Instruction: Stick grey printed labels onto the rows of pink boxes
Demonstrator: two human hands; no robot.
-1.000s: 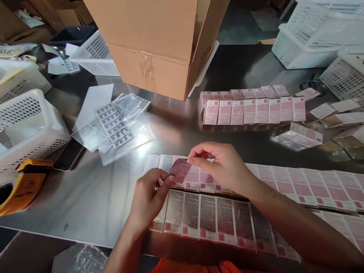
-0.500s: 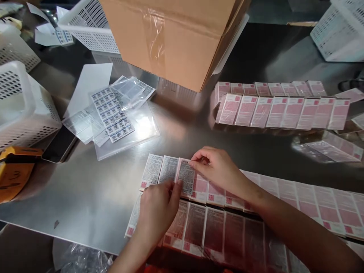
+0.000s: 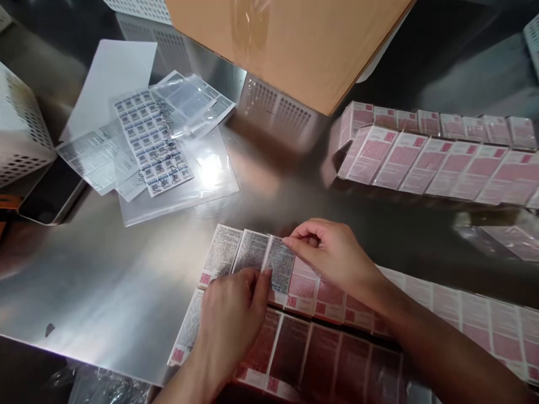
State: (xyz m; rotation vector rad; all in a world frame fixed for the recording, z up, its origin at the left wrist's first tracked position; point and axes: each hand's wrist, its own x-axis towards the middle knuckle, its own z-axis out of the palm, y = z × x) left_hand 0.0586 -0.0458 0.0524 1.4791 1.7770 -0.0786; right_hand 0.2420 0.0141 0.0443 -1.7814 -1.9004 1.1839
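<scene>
A printed text label lies over the third small pink-and-white box in the upper row. My right hand pinches its top right corner between thumb and forefinger. At the label's lower left, my left hand has curled fingers, with the thumb and forefinger together at its edge. To the left, the first box and the second box bear similar dense grey text. Boxes further right in that row, such as a pink box, show pink fronts. A second row of boxes runs below, partly hidden by my left hand and forearm.
A large cardboard box stands at the back. Sticker sheets and clear plastic sleeves lie left of centre. A phone rests beside a white basket. More pink boxes stand in rows at right.
The label has shifted slightly up and left on its box, covering the pink strip seen along its left side. Both hands keep nearly the same grip. My view has moved closer and lower.
</scene>
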